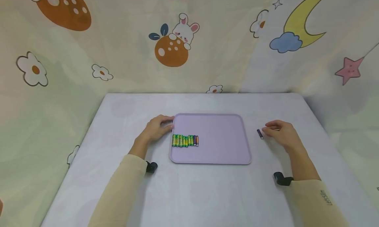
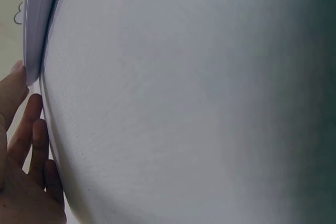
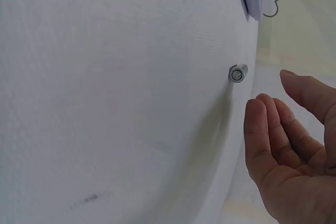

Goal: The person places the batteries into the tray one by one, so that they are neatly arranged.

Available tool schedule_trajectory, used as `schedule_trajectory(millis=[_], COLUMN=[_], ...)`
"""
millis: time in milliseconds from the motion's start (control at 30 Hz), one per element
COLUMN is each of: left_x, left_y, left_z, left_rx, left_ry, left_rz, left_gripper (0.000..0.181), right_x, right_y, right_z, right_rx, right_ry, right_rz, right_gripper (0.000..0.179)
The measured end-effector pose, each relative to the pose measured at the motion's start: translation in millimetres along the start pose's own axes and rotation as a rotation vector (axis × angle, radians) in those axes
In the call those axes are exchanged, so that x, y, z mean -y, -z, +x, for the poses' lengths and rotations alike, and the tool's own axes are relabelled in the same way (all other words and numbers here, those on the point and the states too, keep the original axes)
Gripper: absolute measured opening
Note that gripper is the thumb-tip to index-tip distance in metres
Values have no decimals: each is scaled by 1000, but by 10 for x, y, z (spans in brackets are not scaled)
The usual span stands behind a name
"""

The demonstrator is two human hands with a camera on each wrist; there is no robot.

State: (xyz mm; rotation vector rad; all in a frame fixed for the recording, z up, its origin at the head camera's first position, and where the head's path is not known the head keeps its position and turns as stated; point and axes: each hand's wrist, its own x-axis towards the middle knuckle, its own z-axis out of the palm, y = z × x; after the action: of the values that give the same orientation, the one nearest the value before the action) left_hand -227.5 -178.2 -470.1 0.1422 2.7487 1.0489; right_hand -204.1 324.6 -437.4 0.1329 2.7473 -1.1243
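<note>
On the table lies a pale purple tray with a row of green and yellow batteries along its left side. At the right end of that row are thinner dark and orange batteries. My left hand touches the tray's left rim with relaxed fingers; the left wrist view shows a fingertip right at the rim. Right of the tray, a single dark battery lies on the table. My right hand is just beside this battery, fingers loosely bent, thumb apart, nothing held.
A white cloth covers the table. Behind it hangs a curtain printed with flowers, a rabbit and a moon. Each wrist wears a black camera mount, the left one near the tray's lower left corner.
</note>
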Motion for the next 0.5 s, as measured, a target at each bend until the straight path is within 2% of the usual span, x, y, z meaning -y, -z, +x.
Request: schedule_trajectory(millis=[167, 300, 500], left_x=[9, 34, 27], left_y=[-12, -22, -8], left_z=[4, -15, -2], left_rx=[-2, -1, -11], left_ry=[4, 19, -29], left_rz=[-6, -4, -6], left_gripper=[49, 49, 49], right_x=[-43, -54, -21], right_y=[-25, -91, -172], right_z=[40, 72, 112], right_rx=[35, 67, 3], right_ry=[-46, -51, -10], right_rz=[7, 5, -95], right_gripper=[57, 58, 43])
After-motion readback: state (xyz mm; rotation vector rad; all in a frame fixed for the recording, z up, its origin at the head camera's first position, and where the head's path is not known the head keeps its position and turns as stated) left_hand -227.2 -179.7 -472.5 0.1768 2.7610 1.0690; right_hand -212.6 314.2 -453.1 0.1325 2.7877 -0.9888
